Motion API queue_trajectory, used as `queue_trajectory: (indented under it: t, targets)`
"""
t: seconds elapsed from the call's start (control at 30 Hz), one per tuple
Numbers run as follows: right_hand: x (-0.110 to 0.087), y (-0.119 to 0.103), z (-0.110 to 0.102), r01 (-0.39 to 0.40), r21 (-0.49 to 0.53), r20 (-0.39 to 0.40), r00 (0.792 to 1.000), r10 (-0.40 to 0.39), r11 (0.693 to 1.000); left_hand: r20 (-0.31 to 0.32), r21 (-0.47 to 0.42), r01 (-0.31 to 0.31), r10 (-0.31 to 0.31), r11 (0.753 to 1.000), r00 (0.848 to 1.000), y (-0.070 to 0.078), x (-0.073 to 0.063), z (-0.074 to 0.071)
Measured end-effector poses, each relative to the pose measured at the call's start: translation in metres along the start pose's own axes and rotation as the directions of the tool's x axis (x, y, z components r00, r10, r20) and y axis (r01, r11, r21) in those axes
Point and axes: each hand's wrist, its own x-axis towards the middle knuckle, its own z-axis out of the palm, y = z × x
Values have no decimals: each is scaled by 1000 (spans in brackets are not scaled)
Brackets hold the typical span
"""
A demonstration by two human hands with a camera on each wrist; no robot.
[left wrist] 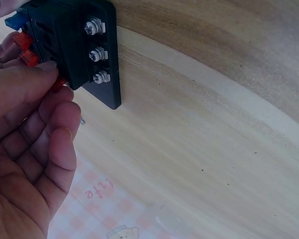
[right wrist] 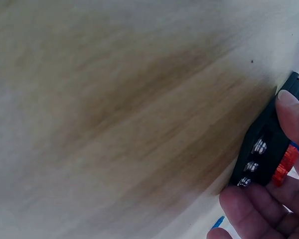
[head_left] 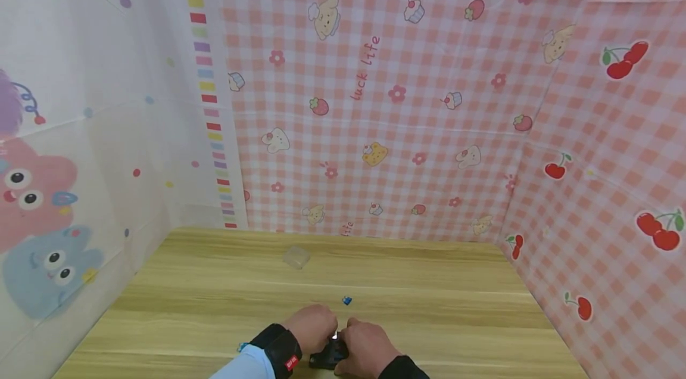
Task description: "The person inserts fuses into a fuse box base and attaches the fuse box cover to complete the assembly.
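Note:
A black fuse block (head_left: 328,357) with a row of silver screw terminals (left wrist: 97,54) is between my two hands, low over the table. Its blade fuses show as one blue fuse (left wrist: 17,21) and several red fuses (left wrist: 29,57). My right hand (head_left: 370,346) grips the block by its ends, thumb on one end and fingers at the other in the right wrist view. With thumb and fingertips, my left hand (head_left: 313,326) pinches a red fuse (left wrist: 59,84) at the block's end, mostly hidden under the thumb.
Small blue pieces (head_left: 347,300) lie on the wooden table (head_left: 429,295) just beyond my hands. Farther back sits a clear plastic box (head_left: 296,257). Patterned cloth (head_left: 396,129) hangs at the back and both sides.

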Motion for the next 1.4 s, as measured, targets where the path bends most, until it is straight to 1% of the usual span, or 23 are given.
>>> queue_trajectory:
  t: [0.27, 0.43, 0.57, 0.8, 0.93, 1.13, 1.3, 1.4]
  targets:
    - [-2, -2, -2, 2, 22, 3, 1000, -2, 1000, 21, -37, 8, -7, 999, 1000, -2, -1, -2]
    - [-1, -2, -3, -9, 34, 10, 1000, 9, 999, 40, -118, 32, -28, 993, 999, -6, -2, -4]
    - [-1, -2, -3, -20, 35, 10, 1000, 20, 999, 41, -148, 52, -46, 988, 998, -10, -4, -8]
    - [0, 0, -2, -10, 32, 12, 1000, 10, 999, 30, -130, 91, -88, 987, 996, -16, -4, -12]
    - [0, -1, -3, -33, 51, 36, 999, 31, 998, 35, -110, 110, -107, 988, 994, -22, 0, -12]
    - [2, -2, -3, -68, 71, 66, 996, 63, 995, 6, -55, 115, -114, 992, 993, -28, 4, -14]
    - [2, -2, -4, -93, 95, 95, 992, 84, 991, -4, -38, 152, -152, 988, 988, -31, 9, -17]
    - [3, -2, -3, -107, 117, 109, 990, 95, 987, -15, -13, 168, -168, 986, 986, -34, 13, -17]
